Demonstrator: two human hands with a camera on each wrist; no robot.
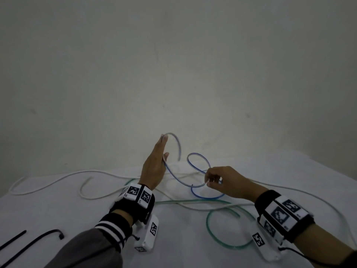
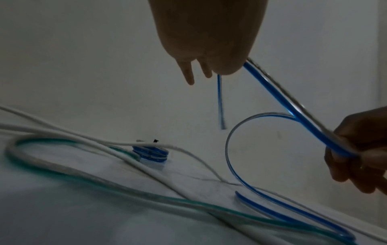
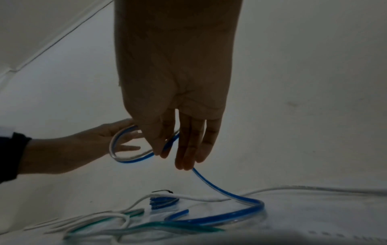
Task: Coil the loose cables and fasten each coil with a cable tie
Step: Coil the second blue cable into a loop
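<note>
Black cable ties (image 1: 29,243) wait nearest, left of the blue cable (image 1: 195,182), presumably for fastening. Above the white table (image 1: 58,209), the left hand (image 1: 154,167) stands edge-up, fingers straight and together, a former for wrapping. Right of it, the right hand (image 1: 222,179) pinches the blue cable, feeding a loop across.

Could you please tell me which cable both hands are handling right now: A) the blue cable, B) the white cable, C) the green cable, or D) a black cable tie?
A: the blue cable runs from the left hand to the pinching right hand.
</note>
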